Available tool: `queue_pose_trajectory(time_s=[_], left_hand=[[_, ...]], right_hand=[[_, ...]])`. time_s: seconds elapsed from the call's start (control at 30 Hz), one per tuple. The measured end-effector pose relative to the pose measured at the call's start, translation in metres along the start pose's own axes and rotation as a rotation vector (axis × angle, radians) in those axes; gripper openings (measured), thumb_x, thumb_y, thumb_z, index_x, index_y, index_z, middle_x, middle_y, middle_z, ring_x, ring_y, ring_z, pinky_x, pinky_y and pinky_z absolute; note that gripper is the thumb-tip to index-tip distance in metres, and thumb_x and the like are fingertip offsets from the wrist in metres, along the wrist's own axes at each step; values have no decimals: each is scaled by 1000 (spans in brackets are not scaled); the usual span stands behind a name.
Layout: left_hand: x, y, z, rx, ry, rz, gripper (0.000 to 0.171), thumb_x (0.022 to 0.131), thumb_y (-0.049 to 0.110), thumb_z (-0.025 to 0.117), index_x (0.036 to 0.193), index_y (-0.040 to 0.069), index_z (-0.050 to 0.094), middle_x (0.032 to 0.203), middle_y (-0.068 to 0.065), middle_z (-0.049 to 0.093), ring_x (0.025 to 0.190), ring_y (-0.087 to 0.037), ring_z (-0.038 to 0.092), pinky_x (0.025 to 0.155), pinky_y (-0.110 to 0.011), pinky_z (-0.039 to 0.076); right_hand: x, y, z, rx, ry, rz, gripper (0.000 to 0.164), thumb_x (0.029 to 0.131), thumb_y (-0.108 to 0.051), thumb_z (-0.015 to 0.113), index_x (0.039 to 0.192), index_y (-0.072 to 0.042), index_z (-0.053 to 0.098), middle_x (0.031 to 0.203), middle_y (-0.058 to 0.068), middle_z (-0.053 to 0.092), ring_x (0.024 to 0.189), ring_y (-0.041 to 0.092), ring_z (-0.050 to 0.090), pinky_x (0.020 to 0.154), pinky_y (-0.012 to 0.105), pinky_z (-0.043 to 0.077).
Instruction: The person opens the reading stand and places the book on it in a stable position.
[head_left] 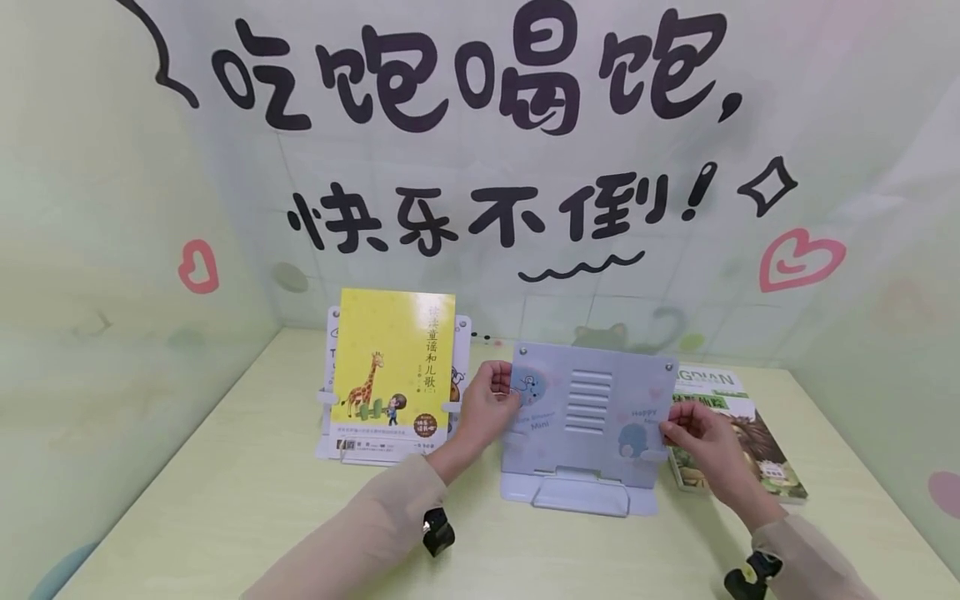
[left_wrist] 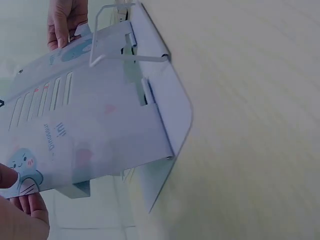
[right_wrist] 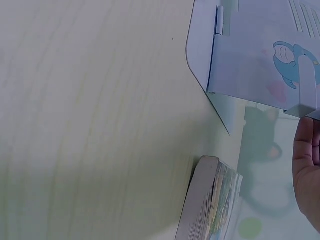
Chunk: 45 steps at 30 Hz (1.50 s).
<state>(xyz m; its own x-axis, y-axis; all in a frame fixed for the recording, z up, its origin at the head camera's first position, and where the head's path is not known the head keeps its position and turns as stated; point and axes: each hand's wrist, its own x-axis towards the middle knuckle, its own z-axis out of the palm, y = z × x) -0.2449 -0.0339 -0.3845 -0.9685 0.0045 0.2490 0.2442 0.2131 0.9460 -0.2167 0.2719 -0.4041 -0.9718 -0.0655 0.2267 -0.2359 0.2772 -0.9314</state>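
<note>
A pale blue metal book stand (head_left: 551,450) with cartoon prints and slots stands tilted back on the table, its wire ledge (head_left: 581,497) folded out at the front. My left hand (head_left: 486,406) pinches the stand's left edge, thumb in front and fingers behind, as the left wrist view also shows on the panel (left_wrist: 115,135). On the opposite edge, my right hand (head_left: 705,442) pinches the stand beside its side clip (right_wrist: 306,85). No book rests on this stand.
To the left, a yellow book (head_left: 397,367) with a giraffe leans on another stand (head_left: 324,433). A thick book (head_left: 750,442) lies flat behind my right hand, its page edges (right_wrist: 197,205) facing the right wrist camera. A printed wall sheet (head_left: 465,300) closes off the table's back.
</note>
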Motion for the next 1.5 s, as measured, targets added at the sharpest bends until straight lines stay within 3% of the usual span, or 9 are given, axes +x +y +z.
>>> queue_pose_trajectory(time_s=[0.17, 0.33, 0.47, 0.7, 0.93, 1.13, 1.27, 1.5], left_hand=[[13, 16, -4, 57, 3, 106, 36, 80, -3, 62, 114, 1, 52, 101, -11, 57, 90, -19, 54, 83, -30, 50], [26, 39, -3, 202, -4, 304, 42, 83, 3, 61, 123, 3, 51, 113, -11, 56, 104, -21, 53, 95, -36, 45], [31, 60, 9, 300, -70, 431, 39, 85, 6, 62, 123, 5, 54, 117, -8, 58, 110, -20, 54, 97, -34, 43], [27, 73, 39, 506, -208, 569, 31, 87, 10, 65, 117, 7, 59, 115, -4, 62, 108, -17, 56, 94, -25, 44], [26, 74, 57, 660, -222, 650, 22, 89, 17, 65, 110, 11, 64, 110, 0, 65, 106, -15, 58, 93, -23, 45], [29, 72, 61, 690, -201, 734, 10, 89, 16, 65, 98, 12, 68, 97, 3, 69, 94, -10, 62, 85, -19, 47], [31, 71, 61, 658, -205, 750, 6, 89, 14, 65, 94, 12, 68, 92, 3, 69, 88, -10, 61, 80, -18, 47], [37, 66, 61, 573, -240, 784, 4, 87, 14, 66, 90, 11, 68, 87, 2, 69, 84, -10, 60, 78, -18, 46]], right_hand=[[-5, -1, 3, -13, 16, 4, 19, 91, -4, 59, 97, 10, 49, 81, -8, 57, 72, 5, 56, 65, 20, 54], [-10, -3, 6, -87, 55, 10, 18, 91, -4, 59, 98, 10, 50, 80, -5, 57, 70, 5, 55, 64, 22, 54], [-12, -5, 9, -104, 87, -2, 17, 90, -2, 60, 96, 10, 51, 79, -2, 58, 68, 5, 55, 62, 23, 54], [-16, -5, 13, -73, 107, -31, 14, 89, 1, 60, 93, 11, 52, 75, -9, 58, 66, 5, 56, 60, 23, 54], [-23, -8, 17, -145, 141, -51, 12, 88, 0, 61, 92, 8, 52, 76, -7, 57, 65, 4, 55, 60, 23, 53], [-28, -7, 18, -140, 157, -56, 15, 89, -4, 62, 92, 7, 52, 78, 4, 58, 66, 2, 56, 61, 24, 54], [-31, -8, 18, -100, 147, -64, 16, 87, -1, 63, 92, 9, 52, 78, 2, 58, 66, 3, 56, 61, 24, 55], [-35, -5, 10, 122, 132, -41, 5, 92, -2, 57, 91, 4, 57, 79, -5, 63, 71, 5, 63, 63, 23, 56]])
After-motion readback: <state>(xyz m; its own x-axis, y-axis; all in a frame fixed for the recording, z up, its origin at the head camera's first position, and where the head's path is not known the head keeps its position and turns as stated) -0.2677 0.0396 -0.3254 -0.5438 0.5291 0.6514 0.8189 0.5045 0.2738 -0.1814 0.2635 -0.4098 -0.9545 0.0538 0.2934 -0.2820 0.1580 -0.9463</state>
